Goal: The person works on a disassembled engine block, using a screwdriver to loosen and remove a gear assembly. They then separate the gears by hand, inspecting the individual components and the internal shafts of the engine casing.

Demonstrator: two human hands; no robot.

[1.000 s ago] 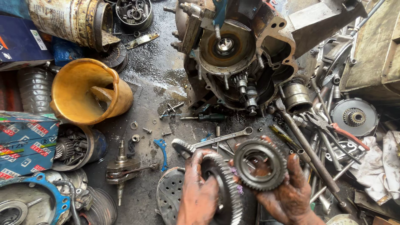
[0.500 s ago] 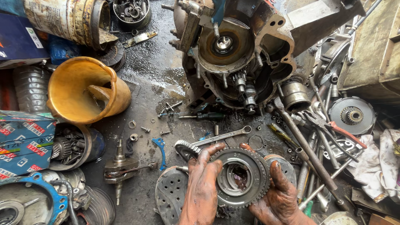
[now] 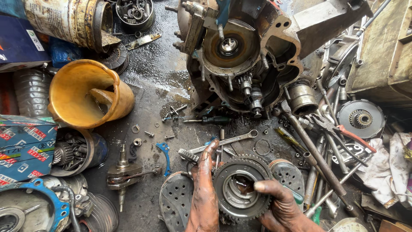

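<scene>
Low in the head view, both my oily hands hold a large toothed gear assembly [image 3: 243, 187], its open round centre facing up. My left hand [image 3: 205, 195] lies flat against its left rim, fingers stretched up toward a combination wrench [image 3: 227, 141]. My right hand [image 3: 279, 202] grips the right rim, its thumb reaching into the centre. An opened engine crankcase [image 3: 240, 56] with bare shafts and small gears sits on the wet floor above my hands.
A yellow plastic jug [image 3: 88, 94] lies at the left, a crankshaft [image 3: 124, 172] below it. Perforated clutch plates [image 3: 176, 202] flank the gear. Rods, wrenches and red-handled pliers [image 3: 339, 129] pile at the right, beside a clutch hub [image 3: 360, 118] and a rag [image 3: 386, 167].
Two separate toothed gears held apart a second ago have come together into one stack. My right thumb has moved into the centre opening.
</scene>
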